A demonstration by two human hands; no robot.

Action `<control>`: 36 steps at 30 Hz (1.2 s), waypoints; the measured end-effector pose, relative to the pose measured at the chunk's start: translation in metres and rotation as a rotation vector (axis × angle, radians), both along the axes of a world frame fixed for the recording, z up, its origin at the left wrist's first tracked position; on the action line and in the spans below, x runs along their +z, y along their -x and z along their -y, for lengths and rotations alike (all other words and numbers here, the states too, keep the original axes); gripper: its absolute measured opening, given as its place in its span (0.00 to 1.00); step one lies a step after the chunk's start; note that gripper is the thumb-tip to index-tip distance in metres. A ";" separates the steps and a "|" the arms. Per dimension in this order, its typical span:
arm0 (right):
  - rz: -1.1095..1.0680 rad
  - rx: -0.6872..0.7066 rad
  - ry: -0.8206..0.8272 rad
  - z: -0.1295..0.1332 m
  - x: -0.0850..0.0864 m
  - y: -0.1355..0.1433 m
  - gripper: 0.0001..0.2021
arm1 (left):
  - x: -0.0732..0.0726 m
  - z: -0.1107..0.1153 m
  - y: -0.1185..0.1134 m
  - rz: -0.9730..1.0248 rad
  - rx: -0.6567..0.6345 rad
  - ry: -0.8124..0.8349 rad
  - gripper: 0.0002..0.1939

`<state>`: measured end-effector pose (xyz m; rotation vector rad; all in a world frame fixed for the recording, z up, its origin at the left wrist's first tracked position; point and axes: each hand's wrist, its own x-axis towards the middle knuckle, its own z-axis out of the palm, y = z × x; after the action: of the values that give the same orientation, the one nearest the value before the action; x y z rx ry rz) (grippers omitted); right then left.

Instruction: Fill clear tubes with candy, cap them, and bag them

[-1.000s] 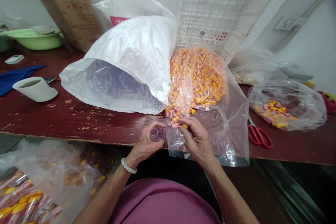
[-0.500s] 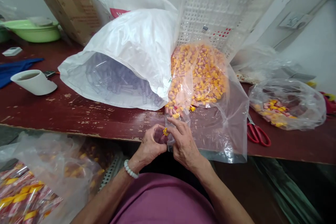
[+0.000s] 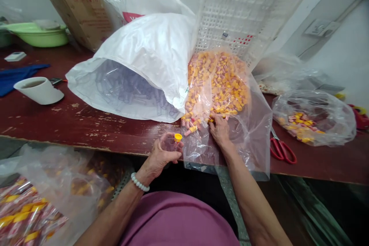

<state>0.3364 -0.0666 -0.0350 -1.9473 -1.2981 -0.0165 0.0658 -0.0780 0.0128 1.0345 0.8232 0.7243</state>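
My left hand (image 3: 158, 157) is closed around a clear plastic tube, whose upright end carries a yellow cap (image 3: 178, 137); the fingers cover much of the tube. It is just in front of the table edge. My right hand (image 3: 221, 132) reaches to the mouth of a clear plastic bag (image 3: 253, 130). Its thumb and fingertips close on a small yellow-capped piece at the front of a heap of yellow and pink pieces (image 3: 227, 84). To the left, a white sack (image 3: 152, 42) lies with its mouth towards me, showing many clear tubes (image 3: 129, 88).
Red-handled scissors (image 3: 282, 150) and a smaller clear bag (image 3: 331, 119) with similar pieces lie at right. A white cup (image 3: 39, 90) stands at left. A white plastic crate (image 3: 230, 11) leans behind. Below left are bags of filled tubes (image 3: 25, 215).
My right hand has left my left hand and moved forward and right to the heap. My left hand has shifted slightly left, and the yellow cap now faces up.
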 end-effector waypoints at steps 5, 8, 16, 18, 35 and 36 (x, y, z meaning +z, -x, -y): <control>-0.070 -0.020 -0.029 0.032 0.024 0.023 0.12 | 0.004 0.000 -0.002 -0.042 -0.026 -0.102 0.23; -0.182 0.275 -0.116 0.068 0.056 0.064 0.12 | -0.003 -0.003 -0.007 -0.017 -0.018 -0.260 0.18; -0.074 0.665 -0.095 0.086 0.080 0.129 0.21 | -0.008 -0.002 -0.009 -0.168 -0.096 -0.545 0.13; -0.064 0.647 -0.102 0.085 0.079 0.126 0.24 | -0.010 -0.002 -0.007 -0.160 -0.082 -0.533 0.14; -0.042 0.241 -0.170 0.061 0.043 0.081 0.15 | -0.019 -0.008 -0.005 -0.208 0.067 -0.275 0.21; -0.024 0.088 -0.121 0.052 0.038 0.065 0.13 | -0.020 -0.009 -0.003 -0.223 0.102 -0.245 0.21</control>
<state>0.2719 -0.1182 0.0033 -1.7822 -1.3353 -0.0276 0.0689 -0.0686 -0.0077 1.3177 1.0016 0.8209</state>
